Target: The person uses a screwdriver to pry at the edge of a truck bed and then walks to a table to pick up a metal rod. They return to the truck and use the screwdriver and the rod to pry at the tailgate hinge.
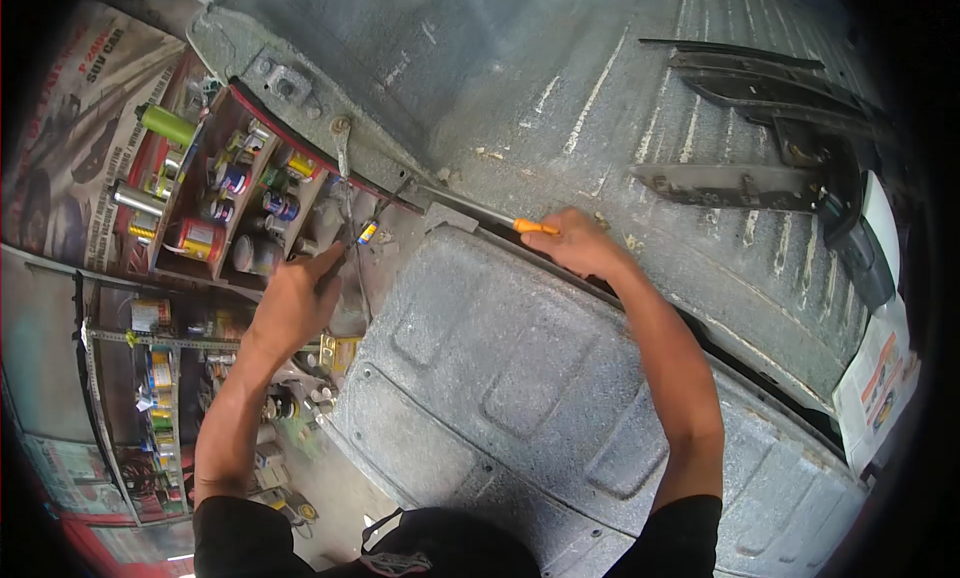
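Observation:
My right hand (pixel 578 244) is wrapped round the orange handle (pixel 533 226) of a tool whose shaft points left along the gap between the grey truck bed (pixel 500 98) and its lowered grey tailgate panel (pixel 500 348). My left hand (pixel 303 296) is closed at the left, beside the panel's upper left corner. A small blue and yellow object (pixel 368 232) shows just past its fingertips, and I cannot make out whether the fingers hold it. A bare metal strap (pixel 342 148) hangs from the bed's side near there.
Black plastic trim pieces (pixel 735 186) lie on the bed at the right, near a printed paper sheet (pixel 878 383). Wooden shelves (pixel 215 148) with several cans and a metal rack (pixel 180 342) with supplies stand at the left.

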Tool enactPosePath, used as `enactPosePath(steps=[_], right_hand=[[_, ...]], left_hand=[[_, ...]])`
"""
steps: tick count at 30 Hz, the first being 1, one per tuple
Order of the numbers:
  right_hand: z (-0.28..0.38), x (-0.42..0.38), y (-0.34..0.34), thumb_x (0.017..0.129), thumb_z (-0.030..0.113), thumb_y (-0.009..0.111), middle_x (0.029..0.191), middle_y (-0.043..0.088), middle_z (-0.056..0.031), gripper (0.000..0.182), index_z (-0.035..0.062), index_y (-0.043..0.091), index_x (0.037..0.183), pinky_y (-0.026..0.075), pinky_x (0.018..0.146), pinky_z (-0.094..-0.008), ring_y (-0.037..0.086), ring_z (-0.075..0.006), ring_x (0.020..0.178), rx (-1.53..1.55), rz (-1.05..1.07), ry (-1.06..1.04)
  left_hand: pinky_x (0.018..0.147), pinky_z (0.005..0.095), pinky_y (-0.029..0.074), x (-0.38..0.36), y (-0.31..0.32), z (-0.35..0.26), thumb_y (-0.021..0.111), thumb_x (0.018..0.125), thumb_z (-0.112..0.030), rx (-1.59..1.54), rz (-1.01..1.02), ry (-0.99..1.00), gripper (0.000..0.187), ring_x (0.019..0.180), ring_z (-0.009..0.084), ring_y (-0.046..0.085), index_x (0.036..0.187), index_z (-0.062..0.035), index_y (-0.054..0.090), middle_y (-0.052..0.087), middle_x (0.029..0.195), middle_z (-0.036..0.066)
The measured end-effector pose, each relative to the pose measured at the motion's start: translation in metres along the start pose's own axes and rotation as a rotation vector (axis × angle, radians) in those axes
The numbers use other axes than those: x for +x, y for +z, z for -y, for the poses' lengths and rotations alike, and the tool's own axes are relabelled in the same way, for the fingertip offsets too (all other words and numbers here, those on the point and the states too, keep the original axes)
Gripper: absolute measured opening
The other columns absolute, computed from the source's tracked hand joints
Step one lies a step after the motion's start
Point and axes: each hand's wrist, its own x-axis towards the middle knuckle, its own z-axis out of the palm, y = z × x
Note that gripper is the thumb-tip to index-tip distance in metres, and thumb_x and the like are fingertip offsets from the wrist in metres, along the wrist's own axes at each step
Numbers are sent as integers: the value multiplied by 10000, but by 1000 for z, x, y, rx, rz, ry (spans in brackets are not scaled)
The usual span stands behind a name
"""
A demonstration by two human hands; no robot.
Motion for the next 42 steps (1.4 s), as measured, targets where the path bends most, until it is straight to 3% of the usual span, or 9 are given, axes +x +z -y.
enactPosePath(steps=[10, 16, 19, 22, 25, 28, 32, 35, 42], right_hand=[[-7, -6, 18, 940, 392, 683, 751, 675, -121, 397, 6, 664, 1032, 535, 526, -381, 681, -257, 587, -761, -424, -383], [7, 4, -19, 977, 375, 655, 615, 564, -54, 400, -13, 678, 1074, 526, 510, -374, 644, -161, 585, 587, 373, 332], [17, 3, -17, 956, 368, 684, 659, 613, -78, 392, -5, 678, 1075, 521, 484, -391, 667, -186, 574, 317, 304, 338], [-19, 7, 11, 929, 362, 709, 726, 659, -106, 378, 19, 682, 1087, 517, 463, -403, 679, -218, 556, -386, -284, -434], [-8, -5, 19, 906, 344, 729, 814, 685, -151, 369, 3, 680, 1037, 504, 452, -391, 683, -286, 582, -765, -413, -353], [-2, -6, 13, 929, 357, 720, 754, 658, -117, 388, -14, 679, 1036, 482, 437, -351, 652, -231, 528, -568, -480, -500], [4, 1, -20, 969, 442, 674, 602, 496, -13, 511, -65, 674, 1034, 464, 468, -315, 497, -126, 459, 609, 201, 319], [11, 10, -25, 954, 418, 692, 614, 565, -60, 468, -46, 676, 1016, 485, 483, -328, 577, -169, 484, 458, 347, 414], [-17, 4, 11, 968, 381, 660, 729, 645, -135, 420, -28, 670, 1060, 526, 552, -378, 631, -225, 589, -726, -350, -382]], left_hand=[[895, 375, 527, 3, -6, -8, 653, 868, -34, -59, 13, -47, 446, 1041, 401, 701, 1301, 66, 614, 691, 1096, 307], [840, 420, 533, 5, -4, -2, 649, 864, -58, -54, -54, 33, 430, 953, 443, 686, 1281, 42, 634, 681, 988, 317], [825, 401, 533, 6, -8, -4, 641, 872, -53, -66, -16, -15, 432, 946, 434, 694, 1293, 43, 627, 682, 976, 316], [809, 390, 533, 7, -8, -2, 643, 873, -55, -74, -12, 9, 430, 918, 435, 697, 1290, 49, 628, 679, 955, 318], [810, 395, 534, 8, -9, -3, 651, 874, -66, -113, -9, -9, 432, 906, 430, 703, 1288, 54, 628, 682, 948, 316], [822, 399, 533, 9, -13, -3, 654, 875, -73, -89, 3, -13, 433, 919, 419, 710, 1288, 52, 630, 687, 966, 315], [852, 392, 531, 13, -15, -4, 654, 871, -74, -58, 18, -16, 430, 947, 412, 714, 1282, 54, 634, 695, 1005, 311], [867, 388, 531, 12, -12, 2, 651, 869, -71, -75, -11, 5, 427, 961, 413, 712, 1276, 56, 636, 698, 1018, 309], [862, 383, 531, 13, -16, -1, 643, 871, -77, -120, 43, -61, 441, 947, 381, 723, 1292, 53, 630, 696, 1011, 314]])
